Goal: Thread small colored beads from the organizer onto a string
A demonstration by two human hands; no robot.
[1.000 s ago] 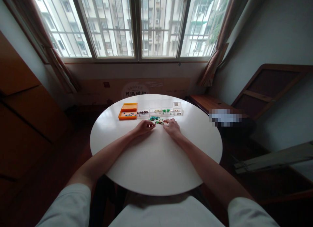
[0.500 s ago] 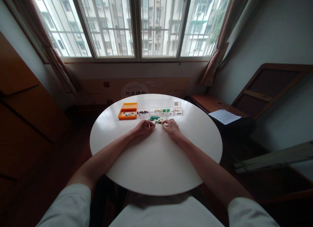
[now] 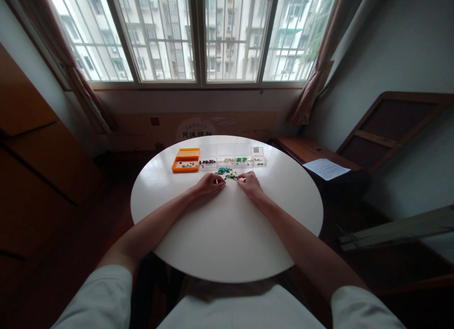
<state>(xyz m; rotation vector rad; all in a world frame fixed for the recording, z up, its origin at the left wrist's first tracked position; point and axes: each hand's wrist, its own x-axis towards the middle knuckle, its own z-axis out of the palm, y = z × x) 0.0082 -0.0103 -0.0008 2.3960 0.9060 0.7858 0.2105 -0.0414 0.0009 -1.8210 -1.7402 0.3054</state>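
Right hand [image 3: 250,182] by pieces [image 3: 231,176], blue bits [image 3: 192,165] in box [image 3: 186,169]

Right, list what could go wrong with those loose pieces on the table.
The loose pieces lie close to the left hand and the right hand, so a careless brush might scatter them. The orange box stands open, farther back and to the left; a bump could spill its blue pieces.
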